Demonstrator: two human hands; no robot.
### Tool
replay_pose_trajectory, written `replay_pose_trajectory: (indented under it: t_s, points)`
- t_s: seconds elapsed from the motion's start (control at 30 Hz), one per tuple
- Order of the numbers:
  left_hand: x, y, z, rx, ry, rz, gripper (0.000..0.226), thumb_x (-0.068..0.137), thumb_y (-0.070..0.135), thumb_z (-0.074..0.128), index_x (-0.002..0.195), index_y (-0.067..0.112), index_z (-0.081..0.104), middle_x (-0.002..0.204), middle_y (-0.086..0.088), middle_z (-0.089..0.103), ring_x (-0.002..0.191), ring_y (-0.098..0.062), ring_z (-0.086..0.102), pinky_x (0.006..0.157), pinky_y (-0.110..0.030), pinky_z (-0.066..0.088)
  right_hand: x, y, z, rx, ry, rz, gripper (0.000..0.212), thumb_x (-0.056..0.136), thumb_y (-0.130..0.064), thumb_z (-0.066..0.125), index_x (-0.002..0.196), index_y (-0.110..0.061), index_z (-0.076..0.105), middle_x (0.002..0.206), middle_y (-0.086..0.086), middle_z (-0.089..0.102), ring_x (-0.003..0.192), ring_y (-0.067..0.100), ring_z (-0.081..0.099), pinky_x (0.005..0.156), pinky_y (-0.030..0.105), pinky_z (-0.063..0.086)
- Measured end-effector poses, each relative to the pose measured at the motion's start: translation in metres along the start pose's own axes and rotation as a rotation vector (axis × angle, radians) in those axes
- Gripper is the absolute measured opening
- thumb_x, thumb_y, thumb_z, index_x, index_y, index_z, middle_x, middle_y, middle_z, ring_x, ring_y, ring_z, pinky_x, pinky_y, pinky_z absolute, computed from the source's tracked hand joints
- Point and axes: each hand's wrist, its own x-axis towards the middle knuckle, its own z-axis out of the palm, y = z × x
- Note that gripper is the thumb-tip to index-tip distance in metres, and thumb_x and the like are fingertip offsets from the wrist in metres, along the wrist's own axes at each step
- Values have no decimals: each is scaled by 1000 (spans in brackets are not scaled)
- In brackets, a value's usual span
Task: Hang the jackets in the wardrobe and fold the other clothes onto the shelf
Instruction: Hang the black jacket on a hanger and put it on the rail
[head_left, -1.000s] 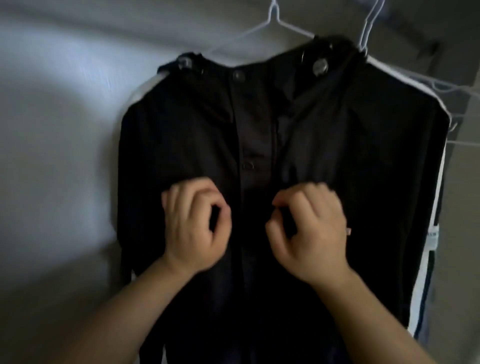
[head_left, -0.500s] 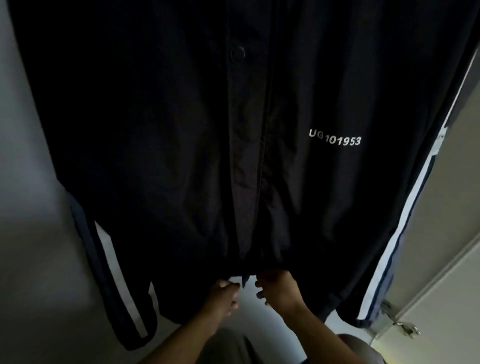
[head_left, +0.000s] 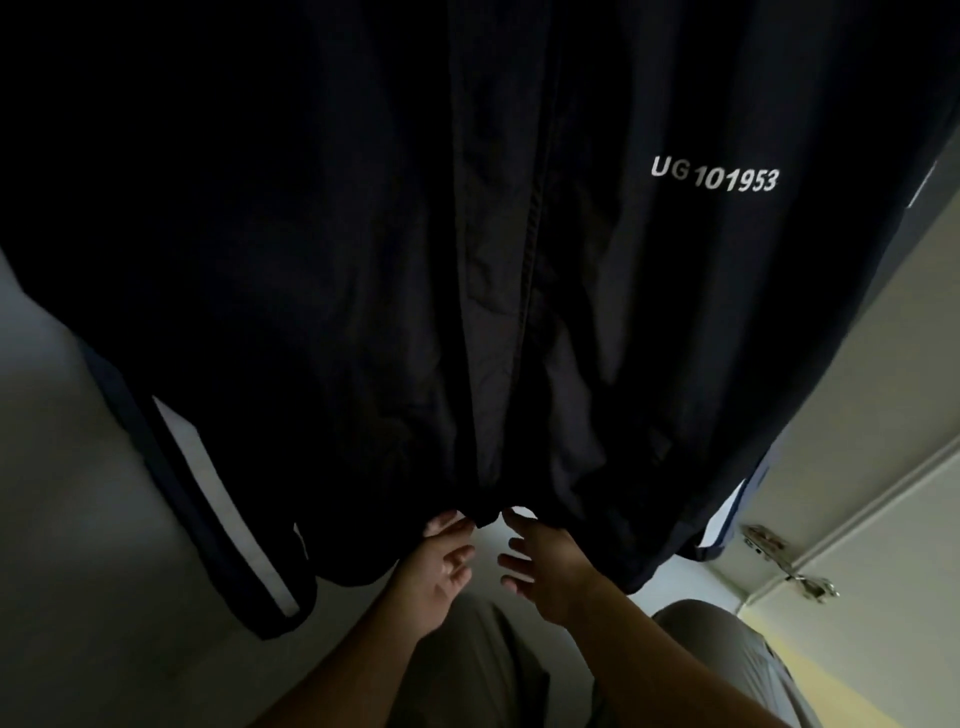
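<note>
A black jacket (head_left: 363, 260) with white lettering on its chest and white-striped sleeves hangs in front of me and fills most of the view. Its hanger is out of frame above. Both my hands are at the middle of its bottom hem. My left hand (head_left: 441, 561) has loosely spread fingers, its uppermost fingertips touching the hem edge. My right hand (head_left: 543, 564) also has its fingers spread, with one fingertip against the hem beside the front opening. Neither hand visibly grips the cloth.
The pale wardrobe side wall (head_left: 62, 519) lies behind the left sleeve. At the right is the wardrobe door (head_left: 857, 415) with metal hinges (head_left: 769, 540). My grey-trousered legs (head_left: 483, 670) are below the hands.
My hands went from the jacket's chest down to its bottom hem and the view dropped with them. Since half a second ago the pinching fingers have spread apart.
</note>
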Motion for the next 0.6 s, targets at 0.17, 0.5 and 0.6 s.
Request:
replay_pose_trajectory:
  t_s: [0.17, 0.5, 0.6]
  points:
    - [2, 2, 2, -86, 20, -35, 53, 71, 21, 81, 121, 20, 63, 120, -5, 65, 106, -22, 59, 84, -37, 47, 9, 11, 2, 202, -28, -2, 22, 100, -23, 59, 122, -26, 59, 118, -5, 63, 108, 22, 62, 83, 40, 53]
    - [-3, -16, 5, 1, 0, -37, 25, 96, 26, 66, 117, 14, 61, 96, -4, 78, 90, -16, 75, 77, -32, 52, 14, 26, 0, 219, -13, 68, 8, 92, -7, 67, 95, -14, 70, 88, -1, 75, 98, 17, 65, 84, 34, 43]
    - [0, -17, 1, 39, 58, -38, 24, 91, 24, 72, 112, 14, 64, 98, -7, 77, 94, -17, 71, 71, -28, 55, 12, 30, 1, 184, -27, 67, 8, 91, -8, 68, 96, -13, 72, 85, -3, 78, 100, 16, 64, 84, 33, 44]
